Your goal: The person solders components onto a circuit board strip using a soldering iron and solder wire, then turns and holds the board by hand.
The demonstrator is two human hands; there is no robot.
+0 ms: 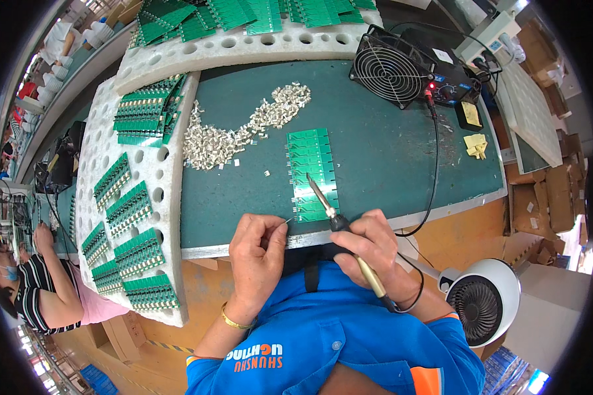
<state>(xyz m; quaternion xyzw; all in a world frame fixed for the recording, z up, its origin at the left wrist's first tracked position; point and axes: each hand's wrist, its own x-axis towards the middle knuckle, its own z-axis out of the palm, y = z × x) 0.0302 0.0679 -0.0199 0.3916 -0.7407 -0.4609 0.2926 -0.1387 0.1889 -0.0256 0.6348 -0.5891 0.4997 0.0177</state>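
Note:
A green circuit board panel [317, 148] lies on the green work mat in front of me. My right hand [373, 247] is wrapped round a soldering iron [364, 268], whose pointed tip is over the middle of the panel; I cannot tell whether it touches. Thumb and forefinger of my left hand [260, 253] pinch a thin strand of solder wire [288, 221] beside the panel's lower left corner. Left of the panel, small white connectors [207, 141] spread in a long curved pile, with a few loose ones near it.
White foam boards with holes [171, 217] hold populated circuit boards [138, 253] at left and green panels [263, 16] at the back. A black fan unit [389, 69] and the iron's cable [436, 164] are at right. A white fan [484, 303] stands lower right; a co-worker [53, 283] sits left.

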